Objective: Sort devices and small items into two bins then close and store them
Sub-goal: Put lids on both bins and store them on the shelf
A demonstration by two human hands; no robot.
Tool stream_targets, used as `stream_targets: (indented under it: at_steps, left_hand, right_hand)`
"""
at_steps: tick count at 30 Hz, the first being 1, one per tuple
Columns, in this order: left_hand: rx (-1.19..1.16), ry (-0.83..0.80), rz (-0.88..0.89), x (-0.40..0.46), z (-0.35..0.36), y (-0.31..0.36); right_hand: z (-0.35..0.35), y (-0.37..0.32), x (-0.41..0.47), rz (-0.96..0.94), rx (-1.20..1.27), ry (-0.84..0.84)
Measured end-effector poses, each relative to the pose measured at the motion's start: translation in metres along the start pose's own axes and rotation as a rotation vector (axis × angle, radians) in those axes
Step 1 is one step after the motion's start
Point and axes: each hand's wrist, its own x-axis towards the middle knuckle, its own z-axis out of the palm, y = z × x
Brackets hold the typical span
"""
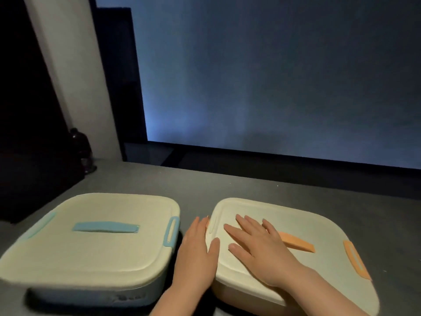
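While both lids sit on: two bins side by side on tabletop (250,185).
Right hand (262,245) flat on orange-handled bin (319,265), fingers (241,221) spread wide; left hand (196,247) against its edge, fingers straight; blue-handled bin (91,236) untouched.

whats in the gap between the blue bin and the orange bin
In the head view, the left hand fills the gap between the blue bin and the orange bin, at the orange bin's left edge.

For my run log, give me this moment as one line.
orange-latched bin: lid on | left hand: at its left latch | right hand: flat on lid | blue-latched bin: closed
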Motion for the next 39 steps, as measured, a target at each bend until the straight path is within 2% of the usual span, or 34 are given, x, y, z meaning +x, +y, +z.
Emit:
stream_targets:
  at_steps: [7,10,18,26,30,32,37,39]
  left_hand:
    - [-0.25,-0.13,-0.187,0.005,0.004,-0.007]
    - [-0.312,-0.098,-0.237,0.005,0.003,-0.007]
    - [-0.269,0.046,-0.175,0.002,0.005,0.001]
    - [-0.048,0.106,-0.061,0.003,0.003,0.005]
    - [-0.012,0.077,-0.015,0.003,0.002,0.002]
    - [0.029,0.029,0.015,0.009,0.002,0.0]
    - [0.138,-0.06,0.089,0.029,0.013,0.004]
    - [0.207,-0.097,0.088,0.037,0.017,0.008]
  right_hand:
    - [0.008,0.002,0.0,0.013,0.02,0.045]
    - [0.009,0.001,-0.001,0.02,0.032,0.054]
    - [0.009,0.002,0.0,0.025,0.049,0.056]
    - [0.007,0.0,0.0,0.016,0.065,0.052]
    - [-0.001,0.004,-0.01,0.019,0.139,0.124]
    - [-0.005,0.021,-0.03,0.108,0.157,0.204]
    - [-0.012,0.081,-0.099,0.532,0.124,0.345]
    - [-0.013,0.092,-0.113,0.661,0.317,0.377]
